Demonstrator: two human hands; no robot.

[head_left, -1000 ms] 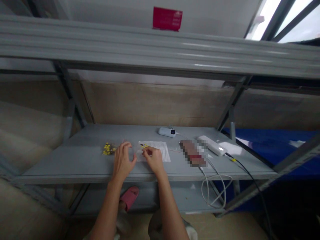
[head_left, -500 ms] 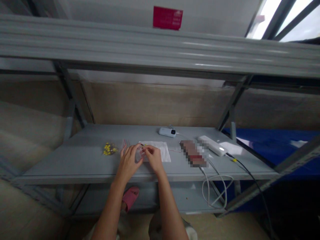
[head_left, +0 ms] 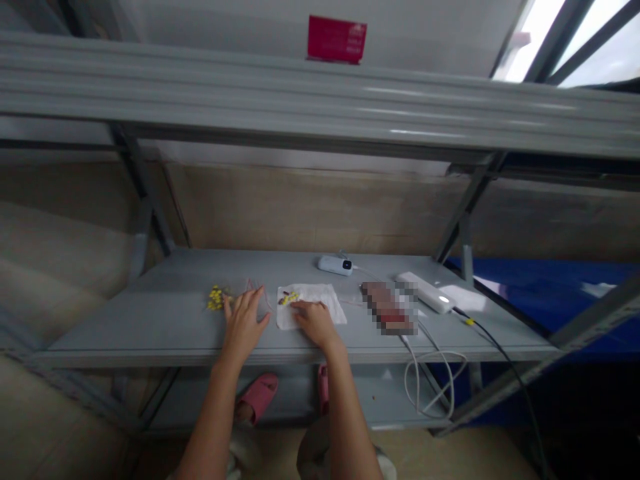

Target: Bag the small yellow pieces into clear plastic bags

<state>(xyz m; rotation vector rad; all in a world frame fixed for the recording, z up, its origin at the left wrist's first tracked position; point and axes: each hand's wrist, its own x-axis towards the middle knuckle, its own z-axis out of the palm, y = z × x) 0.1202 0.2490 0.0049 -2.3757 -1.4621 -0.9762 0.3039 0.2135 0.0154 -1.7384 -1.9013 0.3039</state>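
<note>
My left hand (head_left: pixel 243 325) is over the grey shelf with its fingers spread, at a clear plastic bag with a reddish edge (head_left: pixel 267 300). Its fingertips lie just right of a pile of small yellow-tipped pieces (head_left: pixel 215 298). On a white sheet (head_left: pixel 327 299), my right hand (head_left: pixel 317 323) rests with its fingers stretched to the left, and nothing shows in it. Beside those fingertips lies a small group of yellow and dark pieces (head_left: pixel 289 297), too small to name.
A small white device with a dark screen (head_left: pixel 335 265) lies behind the sheet. To the right are a blurred-out reddish flat object (head_left: pixel 385 307), a long white device (head_left: pixel 425 292) and looped white cable (head_left: pixel 434 413). An upper shelf beam (head_left: pixel 320 100) crosses ahead.
My hands were together over the clear bag and have come apart. The left moved left toward the yellow pile, the right down onto the sheet. The small yellow pieces on the sheet are now uncovered.
</note>
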